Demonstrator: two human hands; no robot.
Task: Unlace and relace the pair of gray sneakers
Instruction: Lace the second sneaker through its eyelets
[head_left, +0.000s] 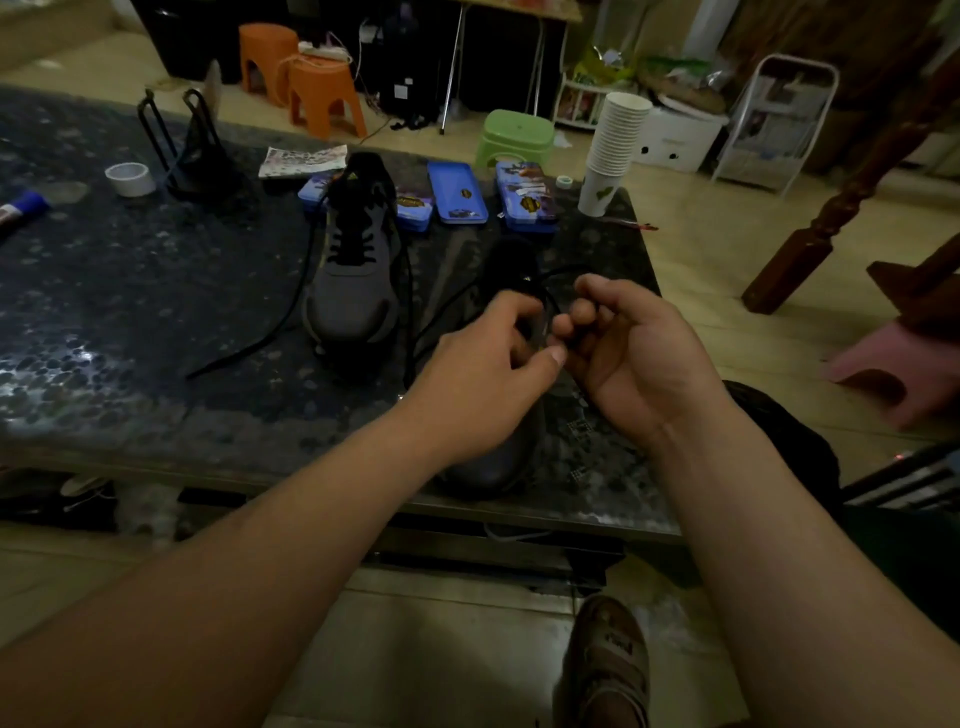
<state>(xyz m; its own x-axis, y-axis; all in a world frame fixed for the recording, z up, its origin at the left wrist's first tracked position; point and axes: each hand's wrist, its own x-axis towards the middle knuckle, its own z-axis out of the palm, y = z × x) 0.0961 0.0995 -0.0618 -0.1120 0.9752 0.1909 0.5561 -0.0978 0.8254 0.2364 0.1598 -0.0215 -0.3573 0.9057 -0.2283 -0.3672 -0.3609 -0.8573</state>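
Right now both hands meet over the nearer gray sneaker (493, 462), which sits at the front edge of the dark speckled bench (156, 312), toe toward the person. The left hand (483, 374) and the right hand (628, 353) have their fingertips drawn together, pinching the black lace (563, 271) above the shoe's throat; loose ends trail off toward the back. The other gray sneaker (353, 270) stands farther back and to the left, partly laced, with its own long lace (291, 306) snaking across the bench. Behind it lie three blue tins (457, 192), a stack of paper cups (615, 145) and a roll of tape (130, 179).
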